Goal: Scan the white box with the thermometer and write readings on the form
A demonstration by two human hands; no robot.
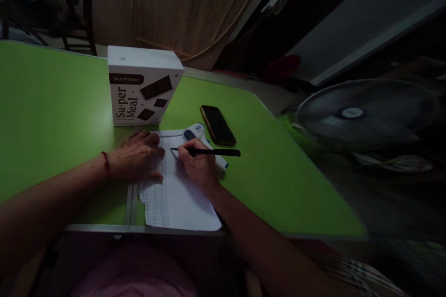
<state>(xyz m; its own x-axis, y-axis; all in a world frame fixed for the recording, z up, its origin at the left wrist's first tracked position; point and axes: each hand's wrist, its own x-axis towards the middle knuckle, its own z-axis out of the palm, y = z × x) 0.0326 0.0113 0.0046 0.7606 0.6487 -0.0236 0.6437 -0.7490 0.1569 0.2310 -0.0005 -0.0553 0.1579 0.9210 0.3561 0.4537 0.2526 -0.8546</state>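
Sheets of paper (190, 202) lie at the table's near edge, with rows of handwriting down their left part and a blank right part. My left hand (137, 158) rests on the written side, fingers spread. Between the fingers of my right hand (198, 164) is a black pen (223, 152), its tip at the paper near the upper written lines. A white and blue handheld thermometer (195, 132) lies by the paper's top right, partly hidden behind my right hand. Just beyond it is a dark phone (218, 125) in a brown case.
A white box (144, 90) printed "Su-per Meal" stands upright behind the paper on the green table (275, 181). A metal strip crosses the tabletop left of the paper. To the right is a large fan (351, 112); a dark chair (78, 14) stands beyond the far edge.
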